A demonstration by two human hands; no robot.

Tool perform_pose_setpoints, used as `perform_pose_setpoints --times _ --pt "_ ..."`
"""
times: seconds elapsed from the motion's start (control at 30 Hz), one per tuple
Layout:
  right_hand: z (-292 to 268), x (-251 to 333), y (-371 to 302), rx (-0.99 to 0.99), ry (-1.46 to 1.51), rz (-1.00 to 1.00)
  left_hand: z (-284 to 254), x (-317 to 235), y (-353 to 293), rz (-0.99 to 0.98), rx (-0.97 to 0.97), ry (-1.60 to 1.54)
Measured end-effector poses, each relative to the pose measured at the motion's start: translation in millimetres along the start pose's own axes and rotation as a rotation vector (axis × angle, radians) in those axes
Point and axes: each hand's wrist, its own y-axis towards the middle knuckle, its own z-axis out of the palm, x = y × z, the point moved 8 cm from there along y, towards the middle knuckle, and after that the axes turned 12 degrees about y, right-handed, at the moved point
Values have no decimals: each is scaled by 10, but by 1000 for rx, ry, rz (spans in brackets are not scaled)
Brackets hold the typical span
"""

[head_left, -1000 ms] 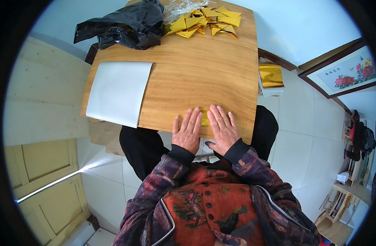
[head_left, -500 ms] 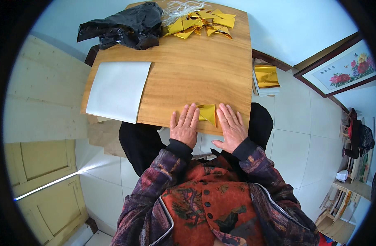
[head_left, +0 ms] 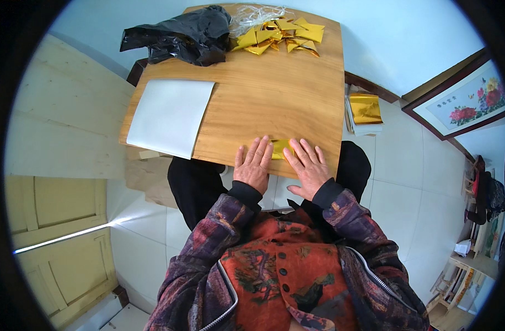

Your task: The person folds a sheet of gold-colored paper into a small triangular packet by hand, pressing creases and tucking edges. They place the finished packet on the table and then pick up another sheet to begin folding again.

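Note:
A small folded piece of gold foil paper (head_left: 280, 149) lies flat near the front edge of the wooden table (head_left: 263, 105). My left hand (head_left: 252, 168) rests over its left side, fingers stretched out. On the other side, my right hand (head_left: 310, 168) lies flat, with its fingertips on the paper's right edge. Both hands are open, and nothing is gripped. My fingers hide the two ends of the foil.
At the table's far end sit folded gold foil pieces (head_left: 280, 36), clear plastic strands (head_left: 252, 17) and a black plastic bag (head_left: 189, 38). A white sheet (head_left: 170, 116) lies on the left. Beyond the table's right edge, more gold foil (head_left: 366, 108) tops a stack.
My right hand has moved in from beside the foil onto its right edge. The slanted flap that showed there no longer shows. The whole view has shifted slightly.

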Motion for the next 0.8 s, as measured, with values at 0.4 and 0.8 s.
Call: perform_pose_setpoints --times 0.4,0.8 --pt "145 105 198 22 60 -26 -8 -31 32 21 129 -3" --pt "164 122 163 -55 65 -55 -100 -3 67 24 233 -56"
